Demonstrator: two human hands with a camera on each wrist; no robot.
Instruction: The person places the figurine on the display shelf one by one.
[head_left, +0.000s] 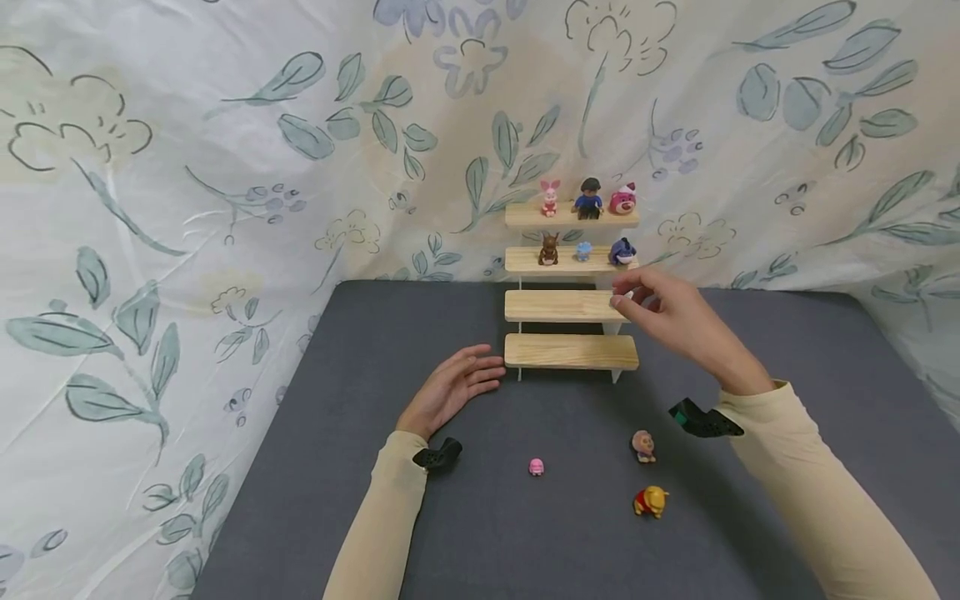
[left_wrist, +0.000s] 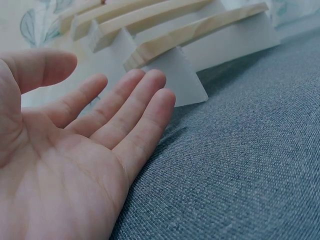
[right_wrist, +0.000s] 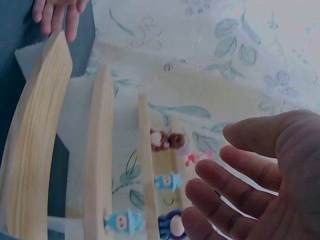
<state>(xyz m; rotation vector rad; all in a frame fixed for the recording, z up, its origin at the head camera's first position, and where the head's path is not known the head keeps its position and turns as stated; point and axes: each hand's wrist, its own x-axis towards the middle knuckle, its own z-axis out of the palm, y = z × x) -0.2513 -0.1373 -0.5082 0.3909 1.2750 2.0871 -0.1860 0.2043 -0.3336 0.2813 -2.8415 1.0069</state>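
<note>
A tiered wooden display shelf (head_left: 572, 352) stands at the back of the table. My left hand (head_left: 455, 386) is beside the left end of its lowest step, fingers extended and palm empty in the left wrist view. My right hand (head_left: 663, 312) hovers at the right end of the second step from the bottom, its fingers loosely bent and apart. Nothing is between them in the right wrist view. There, a light-blue hatted figurine (right_wrist: 123, 222) stands on that step, apart from the fingers; the hand mostly hides it in the head view.
The step above holds a brown figurine (head_left: 548, 249), a small blue one (head_left: 583, 251) and an Eeyore figurine (head_left: 622, 252). Three more stand on top, including a dark-haired doll (head_left: 589, 200). On the grey table are a pink figurine (head_left: 536, 467), a beige-pink figurine (head_left: 642, 447) and Winnie-the-Pooh (head_left: 650, 502).
</note>
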